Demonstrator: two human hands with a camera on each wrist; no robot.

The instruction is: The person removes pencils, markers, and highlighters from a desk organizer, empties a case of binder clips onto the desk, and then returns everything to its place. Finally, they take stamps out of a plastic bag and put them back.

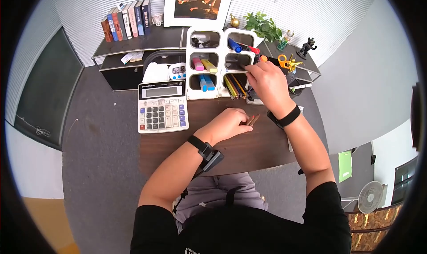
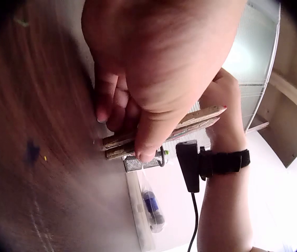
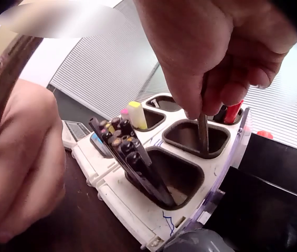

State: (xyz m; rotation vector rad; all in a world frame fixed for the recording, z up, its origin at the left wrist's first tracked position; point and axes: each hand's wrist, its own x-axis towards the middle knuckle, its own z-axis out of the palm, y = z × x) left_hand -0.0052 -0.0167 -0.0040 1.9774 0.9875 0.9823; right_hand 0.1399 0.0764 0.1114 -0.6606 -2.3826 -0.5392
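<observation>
Right hand [image 1: 270, 86] is pinching a slim dark-brown stick [image 3: 203, 137] in a white plastic organizer's [image 3: 138, 211] right middle compartment; nearer, left hand [image 1: 227, 124] is gripping two brown wooden pencils [image 2: 203, 114] at the brown wooden desk [image 1: 169, 152].

The desk [image 1: 260, 152] looked like smooth wood with streaked grain. The organizer [image 3: 138, 212] was hard, smooth plastic, and the calculator [image 1: 175, 116] was plastic too. The pencils [image 2: 203, 114] looked like wood, rough and worn. The holder [image 2: 134, 165] looked like metal mesh, the red marker [image 3: 234, 112] glossy plastic. The shirt [image 1: 258, 227] and trousers [image 1: 240, 185] were matt cloth, the floor [image 1: 100, 160] matt like carpet.
</observation>
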